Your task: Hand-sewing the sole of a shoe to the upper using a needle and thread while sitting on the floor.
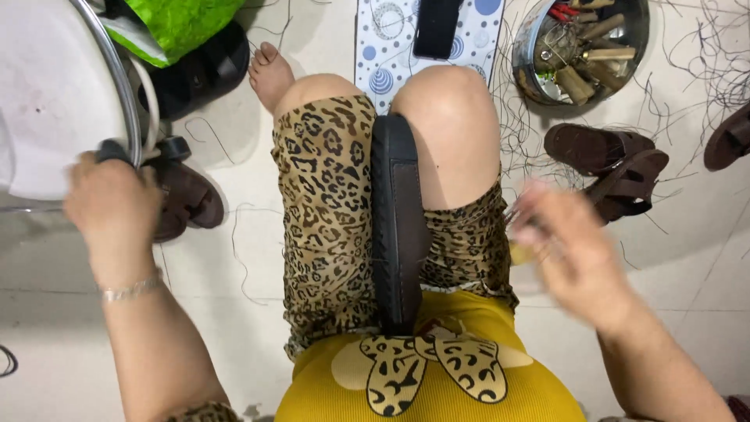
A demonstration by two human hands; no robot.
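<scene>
The sandal sole (396,219) stands on edge, clamped between the knees of the seated person, heel end toward the yellow shirt (437,375). Neither hand touches it.

The left hand (109,207) is out to the side, closed over the dark foot of a metal stool leg (117,94), well apart from the sole. The right hand (566,250) is blurred beside the right thigh; it appears to pinch a small yellowish item and perhaps a thread, but the blur prevents a firm reading of its grip.

Finished brown sandals (613,168) lie on the floor just right of the right knee, another pair (183,195) by the stool. A round metal tin of wooden-handled tools (582,47) sits near the top, a dark phone (436,27) on a dotted mat (383,47) beyond the knees. Loose threads litter the tiles.

Judgement: for sound stitching the knees should keep the sole firmly upright, the free hand should return to steady its edge, and the thread should be drawn clear of the floor scraps.
</scene>
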